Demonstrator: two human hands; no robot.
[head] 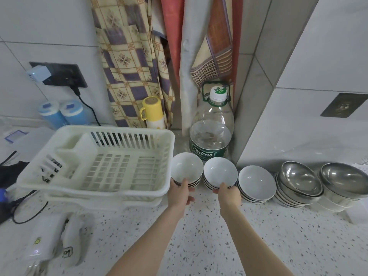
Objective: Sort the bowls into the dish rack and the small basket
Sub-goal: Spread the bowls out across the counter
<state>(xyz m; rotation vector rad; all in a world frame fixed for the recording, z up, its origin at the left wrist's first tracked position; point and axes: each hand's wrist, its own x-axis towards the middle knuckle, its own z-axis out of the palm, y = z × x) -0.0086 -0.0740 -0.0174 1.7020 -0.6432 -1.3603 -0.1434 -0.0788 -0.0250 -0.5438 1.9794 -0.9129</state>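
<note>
Three stacks of white ceramic bowls stand in a row on the counter: a left stack (186,168), a middle stack (220,172) and a right stack (256,182). My left hand (180,193) grips the near rim of the left stack, thumb on the rim. At the middle stack, my right hand (229,195) grips the near rim the same way. Two stacks of steel bowls (300,179) (340,180) stand further right. The white plastic dish rack (99,162) sits empty just left of the bowls. No small basket shows.
A large water bottle (212,128) stands behind the bowls by the wall corner. A yellow-capped flask (153,113) and two blue canisters (61,113) line the back wall. Cables and white devices (51,238) lie at the front left. The speckled counter (199,236) stretches in front.
</note>
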